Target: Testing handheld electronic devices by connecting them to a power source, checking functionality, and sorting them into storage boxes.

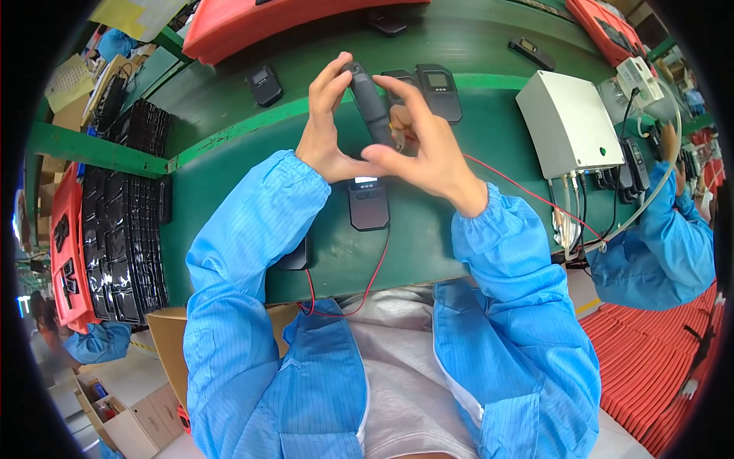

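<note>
Above the green bench, a black handheld device [368,107] is tilted up with its narrow side showing. My left hand [325,134] curves around its left side, fingertips at its top end. My right hand [432,149] is at its lower right, some fingers bent against it and partly hidden. Below my hands lies a dark handheld meter [369,210] with a lit screen and a red wire. Another dark device [294,256] sits partly under my left sleeve. Behind my right hand rests a dark meter [440,92], with a similar one partly covered beside it.
A white box [569,122] with cables stands at the right. Black glossy packs [122,229] are stacked at the left. Beyond the green rail [237,118] lie more dark devices [264,86] and a red tray [290,23]. A co-worker's blue sleeve [657,245] is at the right.
</note>
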The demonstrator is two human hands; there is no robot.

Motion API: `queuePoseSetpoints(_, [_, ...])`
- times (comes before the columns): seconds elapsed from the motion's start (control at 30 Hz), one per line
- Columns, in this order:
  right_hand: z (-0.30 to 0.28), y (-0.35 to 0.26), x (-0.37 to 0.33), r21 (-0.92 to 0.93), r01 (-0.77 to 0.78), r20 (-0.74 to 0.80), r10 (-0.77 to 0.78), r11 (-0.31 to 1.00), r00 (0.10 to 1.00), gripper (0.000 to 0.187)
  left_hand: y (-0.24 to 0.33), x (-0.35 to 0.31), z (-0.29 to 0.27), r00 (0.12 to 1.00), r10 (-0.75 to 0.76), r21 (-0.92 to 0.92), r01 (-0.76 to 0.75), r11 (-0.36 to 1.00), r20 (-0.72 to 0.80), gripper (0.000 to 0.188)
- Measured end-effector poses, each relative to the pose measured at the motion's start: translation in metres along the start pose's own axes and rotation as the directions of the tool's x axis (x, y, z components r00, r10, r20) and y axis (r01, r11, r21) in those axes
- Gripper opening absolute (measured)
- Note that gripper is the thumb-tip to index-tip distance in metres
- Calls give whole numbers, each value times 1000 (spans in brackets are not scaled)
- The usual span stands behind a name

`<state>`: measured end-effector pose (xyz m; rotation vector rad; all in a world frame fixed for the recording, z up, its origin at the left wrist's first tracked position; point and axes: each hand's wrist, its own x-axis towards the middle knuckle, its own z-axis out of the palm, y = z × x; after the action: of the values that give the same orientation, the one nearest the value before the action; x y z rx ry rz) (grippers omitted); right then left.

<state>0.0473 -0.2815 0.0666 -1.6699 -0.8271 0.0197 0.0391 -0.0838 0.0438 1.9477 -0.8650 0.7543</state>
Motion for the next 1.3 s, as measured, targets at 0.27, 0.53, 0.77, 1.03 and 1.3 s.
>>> queuePoseSetpoints(0.27, [4,3,-3,140,-16,1,16,990,1000,79,4,1,7,999,39,80,-37,996,-27,124])
queuePoseSetpoints(0.53, [-1,2,0,-41,-66,-5,66,997,998,63,17,15,-7,996,3,322,-32,946,89,118])
queuePoseSetpoints(0.77, [1,17,2,-276,-307,-51,305,911,951,44,26,14,-32,960,-91,443,-37,896,264,89])
queuePoseSetpoints(1.03, [-6,40,7,248,-256,-20,270,934,963,35,3,-63,-92,688,-658,179,637,750,307,45])
queuePoseSetpoints(1.3, [-27,13,9,216,-450,117,434,867,893,40,21,-114,-92,665,-712,-142,745,651,225,40])
